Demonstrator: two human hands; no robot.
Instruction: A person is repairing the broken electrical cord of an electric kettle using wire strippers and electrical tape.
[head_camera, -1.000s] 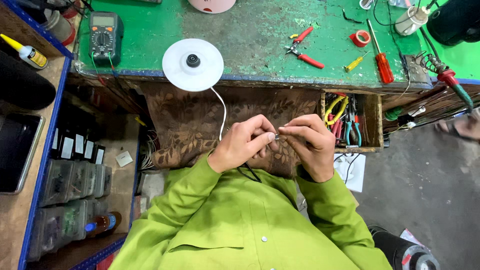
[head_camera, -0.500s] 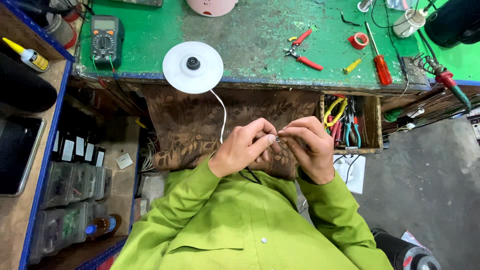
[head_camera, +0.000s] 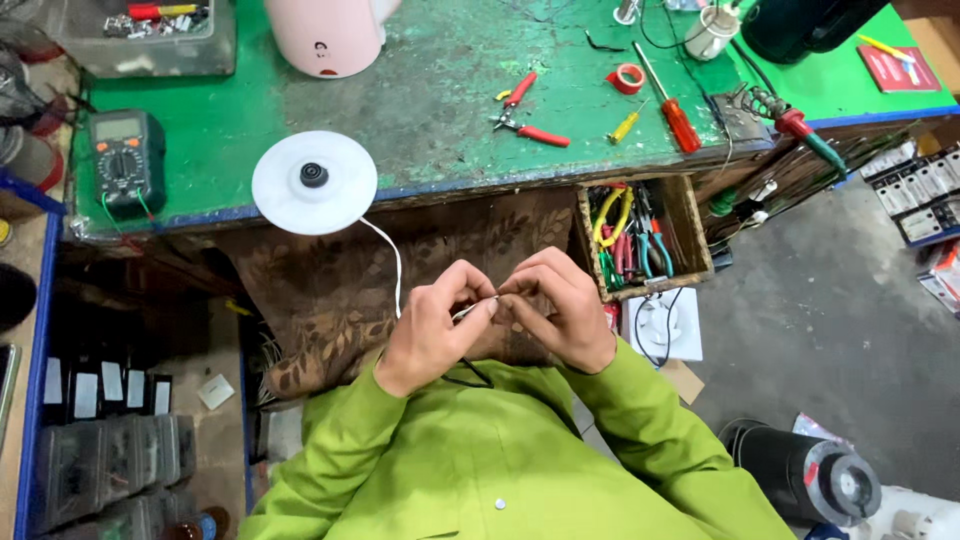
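Observation:
My left hand (head_camera: 430, 325) and my right hand (head_camera: 556, 308) meet in front of my chest, fingertips pinched together on the end of a thin white cord (head_camera: 392, 262). The cord runs up to a round white base plate (head_camera: 314, 182) with a dark centre, which lies on the front edge of the green workbench (head_camera: 420, 110). A thin dark wire hangs below my hands onto my green shirt. The cord's very tip is hidden between my fingers.
On the bench lie a multimeter (head_camera: 127, 160), red-handled pliers (head_camera: 528, 118), red tape (head_camera: 626, 78), a red screwdriver (head_camera: 670, 108), a soldering iron (head_camera: 795, 125) and a pink kettle body (head_camera: 328, 35). An open drawer of tools (head_camera: 640, 235) is to my right. Shelves of small boxes stand at left.
The view has tilted so more of the bench top shows. Both hands stay pinched on the cord end with only small finger shifts.

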